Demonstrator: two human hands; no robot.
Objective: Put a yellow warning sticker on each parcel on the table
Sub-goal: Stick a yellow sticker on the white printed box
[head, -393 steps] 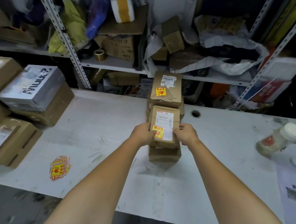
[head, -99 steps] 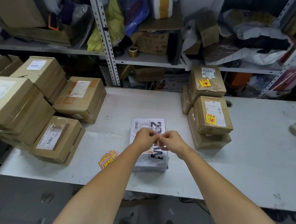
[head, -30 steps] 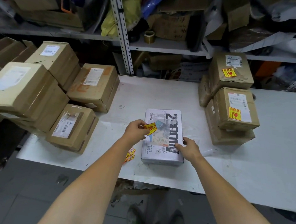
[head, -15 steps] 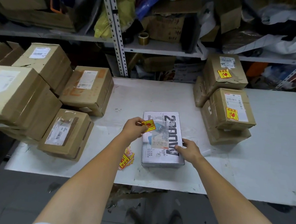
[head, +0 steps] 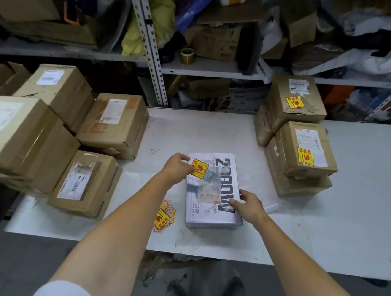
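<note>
Left hand point(head: 177, 166) pinches a yellow sticker point(head: 200, 168) by its left edge, thumb and fingers closed on it. The sticker sits over the far-left corner of the grey box point(head: 211, 197) - whether it is stuck down yet cannot be told. Right hand point(head: 248, 204) is loosely spread, holding nothing, its fingertips resting on the top of the grey box near the right edge.

The grey box lies flat at the middle of the table point(head: 325, 232), long side running away from the person. Just left of it, near the front edge, lies a loose sticker pile point(head: 164, 215), partly under the left forearm. A white strip point(head: 272, 206) lies on the table just right of the right hand.

Right stack: near box point(head: 317, 164) and far box point(head: 286, 113) each carry a yellow sticker - near one point(head: 305, 156), far one point(head: 295, 101).

Left group: several brown boxes point(head: 111, 118), white labels only, no yellow visible on them.

Behind the table, a cluttered shelf point(head: 209, 68) with a tape roll point(head: 187, 56).
</note>
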